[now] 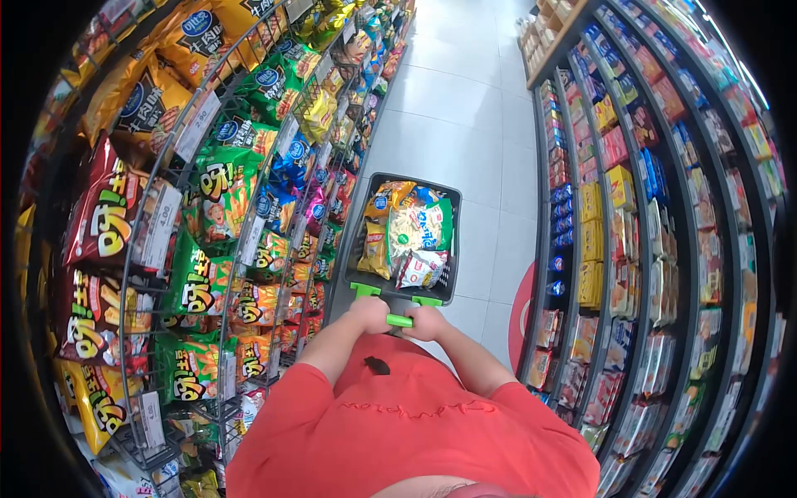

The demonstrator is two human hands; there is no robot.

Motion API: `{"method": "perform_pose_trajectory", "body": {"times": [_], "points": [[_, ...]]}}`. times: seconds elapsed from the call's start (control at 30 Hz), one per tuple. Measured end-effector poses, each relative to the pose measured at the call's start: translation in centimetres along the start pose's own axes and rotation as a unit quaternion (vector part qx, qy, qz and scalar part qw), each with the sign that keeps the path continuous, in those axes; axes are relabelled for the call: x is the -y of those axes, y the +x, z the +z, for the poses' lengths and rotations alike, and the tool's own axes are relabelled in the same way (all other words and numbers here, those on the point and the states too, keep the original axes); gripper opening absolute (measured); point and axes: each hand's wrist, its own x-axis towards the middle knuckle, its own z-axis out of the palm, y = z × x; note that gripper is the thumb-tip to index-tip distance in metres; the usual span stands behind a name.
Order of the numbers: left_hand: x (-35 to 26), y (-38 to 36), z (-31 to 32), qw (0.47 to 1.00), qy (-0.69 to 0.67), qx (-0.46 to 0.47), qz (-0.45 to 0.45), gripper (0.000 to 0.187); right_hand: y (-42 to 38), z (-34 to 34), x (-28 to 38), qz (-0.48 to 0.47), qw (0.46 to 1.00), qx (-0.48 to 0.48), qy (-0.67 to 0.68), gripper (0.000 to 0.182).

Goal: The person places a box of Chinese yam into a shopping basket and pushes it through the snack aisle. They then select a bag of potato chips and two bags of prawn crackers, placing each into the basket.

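Both my hands grip the green handle [399,320] of a dark shopping cart, in the lower middle of the head view. My left hand [370,315] is wrapped round the handle's left part, and my right hand [426,323] closes on its right part. Just ahead is the cart's dark basket [375,184]. Inside lie several snack bags: a large green and white bag [419,228], an orange bag [388,199], a yellow bag [376,249] and a white and red bag [422,270]. My fingertips are partly hidden behind the handle.
On the left, close by, wire racks [178,124] hold many chip bags, such as a green bag [199,278]. Dark shelves [618,249] with boxed and packed goods line the right side. Between them runs a pale tiled floor [452,108]. A wooden shelf [548,37] stands farther off.
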Motion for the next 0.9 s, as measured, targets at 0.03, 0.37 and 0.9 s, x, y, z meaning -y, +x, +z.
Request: {"method": "perform_pose_trajectory", "body": {"times": [0.03,0.37,0.9], "points": [[0.0,0.4,-1.6,1.0,-0.007,-0.003,0.0,0.032,0.7,-1.2,-0.2,0.002,1.0,-0.006,0.012,0.031],[3.3,9.4,-15.5,0.999,0.007,0.01,0.036,0.036,10.5,-12.1,-3.8,0.056,0.997,-0.004,0.054,0.034],[4.1,21.2,-27.6,1.0,-0.022,-0.005,0.015,0.04,20.5,-24.3,-11.5,0.092,0.994,-0.031,0.042,0.036]]}}
